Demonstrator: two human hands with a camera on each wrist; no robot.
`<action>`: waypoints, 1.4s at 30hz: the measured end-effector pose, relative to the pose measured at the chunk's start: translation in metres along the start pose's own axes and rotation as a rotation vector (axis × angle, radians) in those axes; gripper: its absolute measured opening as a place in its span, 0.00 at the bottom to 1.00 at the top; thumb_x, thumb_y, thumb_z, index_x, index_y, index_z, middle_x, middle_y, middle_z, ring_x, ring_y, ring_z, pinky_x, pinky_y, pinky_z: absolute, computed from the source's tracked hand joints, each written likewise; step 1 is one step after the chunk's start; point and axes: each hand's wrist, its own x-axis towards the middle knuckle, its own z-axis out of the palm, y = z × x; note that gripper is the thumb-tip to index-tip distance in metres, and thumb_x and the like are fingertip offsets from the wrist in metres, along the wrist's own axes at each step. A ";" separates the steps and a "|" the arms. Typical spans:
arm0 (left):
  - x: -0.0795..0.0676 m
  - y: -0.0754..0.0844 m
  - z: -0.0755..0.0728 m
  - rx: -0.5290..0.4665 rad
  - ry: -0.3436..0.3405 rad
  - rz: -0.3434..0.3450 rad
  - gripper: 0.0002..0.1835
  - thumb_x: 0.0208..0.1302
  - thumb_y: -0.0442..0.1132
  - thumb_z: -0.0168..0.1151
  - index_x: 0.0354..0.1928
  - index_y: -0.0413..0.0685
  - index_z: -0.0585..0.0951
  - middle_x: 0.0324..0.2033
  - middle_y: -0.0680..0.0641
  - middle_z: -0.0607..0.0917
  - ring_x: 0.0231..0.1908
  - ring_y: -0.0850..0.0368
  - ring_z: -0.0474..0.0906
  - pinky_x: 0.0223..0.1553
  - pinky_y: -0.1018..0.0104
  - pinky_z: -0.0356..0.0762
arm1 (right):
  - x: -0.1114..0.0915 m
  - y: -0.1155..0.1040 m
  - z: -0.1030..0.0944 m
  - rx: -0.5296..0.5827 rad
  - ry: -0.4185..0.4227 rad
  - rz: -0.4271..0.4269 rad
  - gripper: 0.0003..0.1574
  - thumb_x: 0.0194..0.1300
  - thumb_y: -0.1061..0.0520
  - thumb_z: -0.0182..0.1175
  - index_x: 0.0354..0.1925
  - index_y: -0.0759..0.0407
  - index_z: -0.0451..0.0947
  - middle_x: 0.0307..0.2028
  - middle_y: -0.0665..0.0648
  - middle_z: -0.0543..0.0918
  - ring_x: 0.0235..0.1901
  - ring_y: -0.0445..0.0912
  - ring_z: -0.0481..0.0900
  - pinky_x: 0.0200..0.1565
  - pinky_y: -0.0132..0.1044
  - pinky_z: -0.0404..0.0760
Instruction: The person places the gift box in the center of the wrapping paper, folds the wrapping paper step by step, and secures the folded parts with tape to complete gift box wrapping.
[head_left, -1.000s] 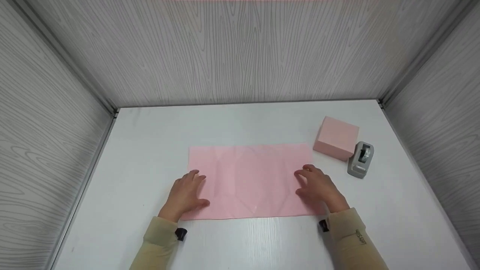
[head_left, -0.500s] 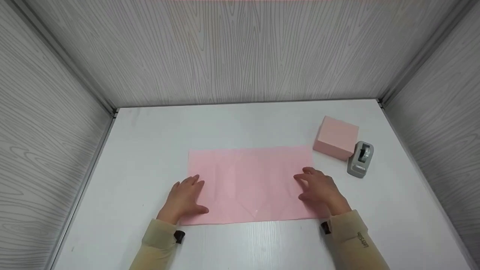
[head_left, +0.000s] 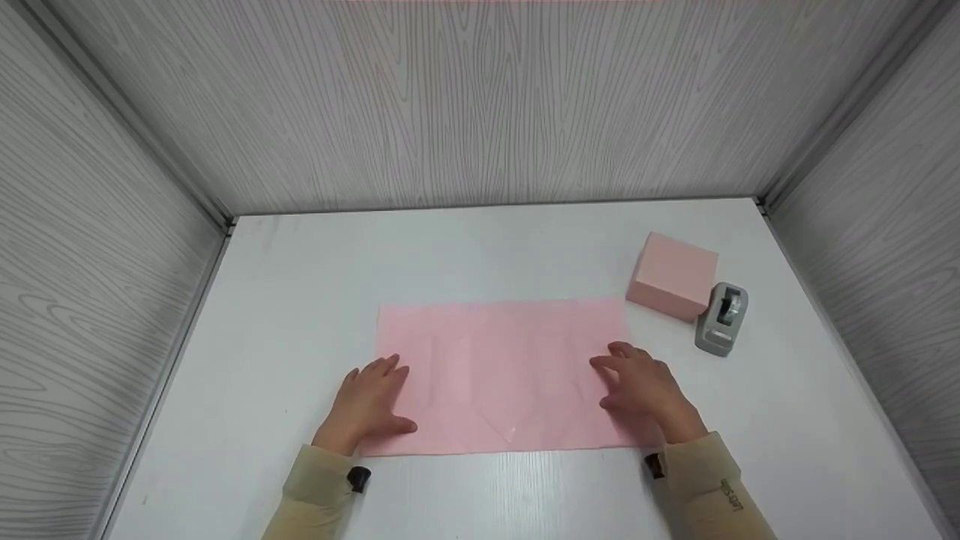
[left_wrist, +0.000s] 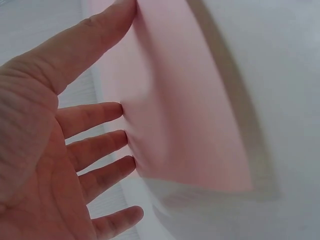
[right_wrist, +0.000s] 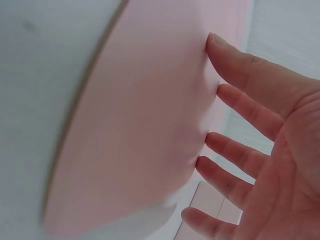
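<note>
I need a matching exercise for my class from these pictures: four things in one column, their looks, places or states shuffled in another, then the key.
Things
1. sheet
2. box
3. tape dispenser
4. left hand

Descriptions
a. pink, thick, left of the tape dispenser
b. fingertips touching the sheet
c. thin, pink, faintly creased
d. grey, right of the box

Pairs: 1-c, 2-a, 3-d, 4-b

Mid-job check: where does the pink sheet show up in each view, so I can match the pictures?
Head: the pink sheet lies flat-looking, just below picture centre.
Left wrist: from the upper middle down to a corner at lower right.
Right wrist: from the top, across the middle, down to a corner at lower left.
Shared landmark: the white table, visible beside it in all three.
</note>
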 end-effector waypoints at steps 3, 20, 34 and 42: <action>-0.001 0.000 0.000 -0.001 -0.001 -0.003 0.49 0.45 0.54 0.79 0.69 0.42 0.69 0.71 0.39 0.64 0.70 0.40 0.57 0.65 0.35 0.52 | -0.001 0.000 0.000 -0.006 0.002 -0.003 0.40 0.52 0.56 0.75 0.63 0.51 0.76 0.67 0.64 0.67 0.65 0.64 0.64 0.59 0.68 0.62; 0.002 -0.003 -0.004 -0.013 0.008 0.030 0.46 0.45 0.54 0.79 0.66 0.41 0.73 0.68 0.39 0.68 0.68 0.40 0.60 0.64 0.38 0.57 | -0.003 -0.001 -0.005 0.090 -0.001 -0.025 0.36 0.57 0.59 0.71 0.64 0.57 0.74 0.67 0.68 0.65 0.66 0.65 0.62 0.60 0.66 0.63; 0.012 0.001 -0.015 -0.120 0.112 0.007 0.31 0.59 0.50 0.71 0.61 0.42 0.76 0.63 0.39 0.72 0.63 0.40 0.67 0.62 0.43 0.64 | 0.003 0.025 -0.059 0.190 0.264 0.109 0.31 0.70 0.56 0.59 0.66 0.67 0.67 0.63 0.74 0.64 0.61 0.67 0.66 0.59 0.63 0.66; 0.023 0.017 -0.031 -0.159 0.220 0.068 0.31 0.67 0.52 0.62 0.67 0.44 0.71 0.61 0.40 0.75 0.61 0.42 0.71 0.59 0.44 0.68 | 0.027 0.050 -0.077 0.150 0.499 0.294 0.26 0.76 0.55 0.48 0.64 0.69 0.67 0.60 0.78 0.65 0.57 0.73 0.66 0.54 0.68 0.65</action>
